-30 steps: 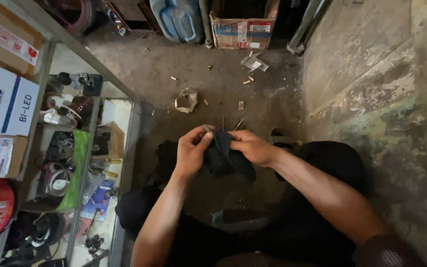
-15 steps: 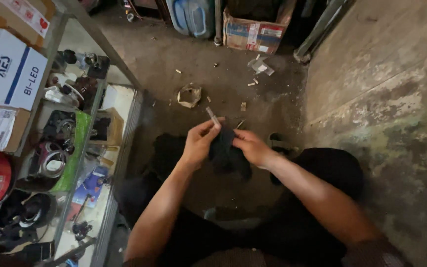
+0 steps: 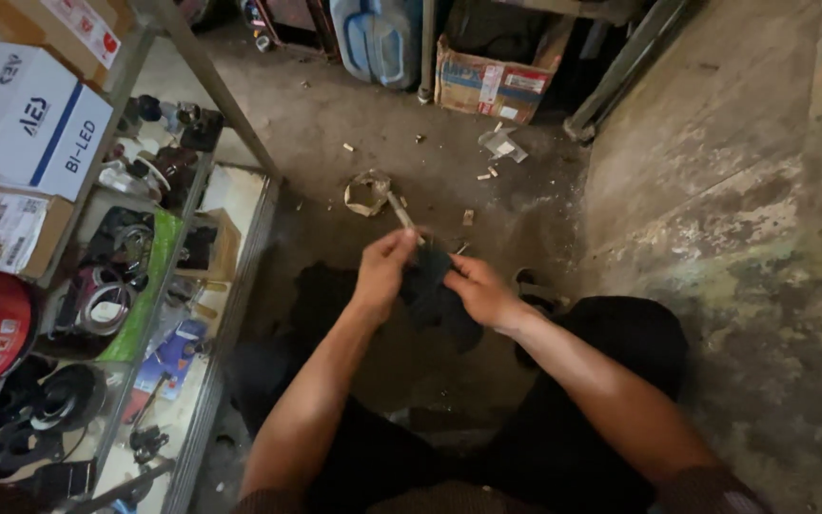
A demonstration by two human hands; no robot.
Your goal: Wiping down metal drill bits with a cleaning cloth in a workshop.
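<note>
- Far left, a white cardboard box with a blue stripe (image 3: 26,119) sits on top of a glass display shelf (image 3: 230,286), with dark round parts crowded on the tier below.
- Centre, the left hand (image 3: 382,271) has its fingers pinched narrowly around a thin pale metal rod (image 3: 401,214) that pokes up and away, toward a crumpled scrap of tan paper (image 3: 366,192) on the dirty concrete floor (image 3: 335,124).
- Touching it, a black lumpy part (image 3: 435,290) is held between both hands above the lap.
- The right hand (image 3: 482,290) has its fingers curled around that part's right side.
- Behind, a worn cardboard carton (image 3: 487,81) stands against the wall.
</note>
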